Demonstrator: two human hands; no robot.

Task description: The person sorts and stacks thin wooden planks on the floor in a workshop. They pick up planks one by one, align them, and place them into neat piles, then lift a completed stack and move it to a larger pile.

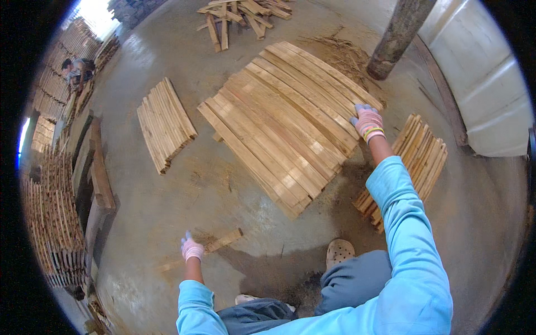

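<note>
Wooden planks lie side by side in a wide layer low over the floor in front of me. At its right end, my right hand, in a pinkish glove with bluish fingertips, is closed around the end of a plank; the fingers are partly hidden. My left hand, gloved alike, is lower left with fingers stretched out and apart. Under or just behind it is a short wooden slat, its left part faint and blurred. I cannot tell whether that hand touches the slat.
Bundles of narrow slats lie left and right of the planks. Beyond are a loose wood pile, a post and a pale sheet. Stacked wood lines the left, where another person is.
</note>
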